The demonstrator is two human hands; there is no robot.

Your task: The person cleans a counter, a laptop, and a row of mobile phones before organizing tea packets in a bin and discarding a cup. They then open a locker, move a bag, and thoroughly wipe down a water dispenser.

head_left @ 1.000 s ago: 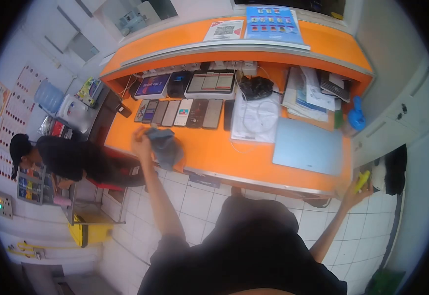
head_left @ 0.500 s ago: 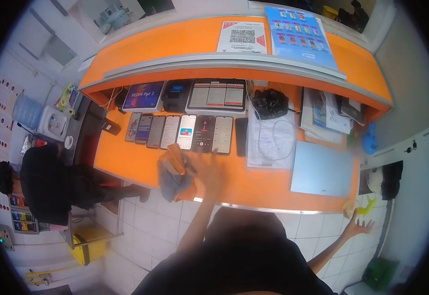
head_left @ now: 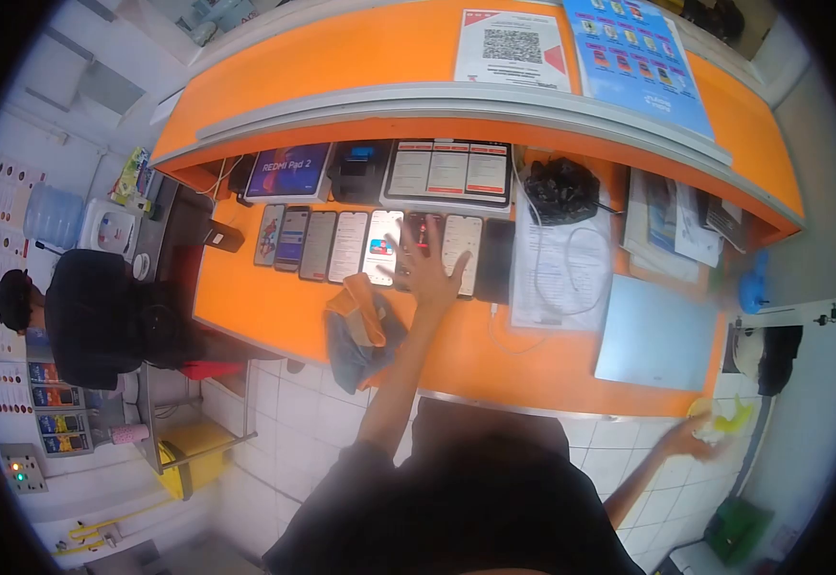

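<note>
My left hand [head_left: 429, 273] is spread open over a row of smartphones. Its fingers overlap the dark-screened phone and reach towards the edges of the bright-screened phone [head_left: 380, 259] and the light-screened phone [head_left: 462, 244]. Further left in the row lie several more phones, among them a white-screened one [head_left: 347, 247]; to the right is a black one [head_left: 498, 261]. Beside my left forearm sits a crumpled grey and orange cloth [head_left: 365, 340]. Off the counter's right end, my right hand [head_left: 688, 441] hangs with fingers extended, slightly blurred, close to a yellow-green object [head_left: 734, 418] in this view.
Behind the phones stand a REDMI Pad 2 box [head_left: 286, 173] and a tablet [head_left: 448, 174] on the orange counter [head_left: 274, 309]. Papers [head_left: 561, 278] with a white cable and a silver laptop [head_left: 657, 335] lie right. A person in black [head_left: 102, 316] is at the left.
My left hand has moved up from beside the cloth to over the phones. My right hand has shifted slightly left. The camera view has turned; the person at left has leaned differently.
</note>
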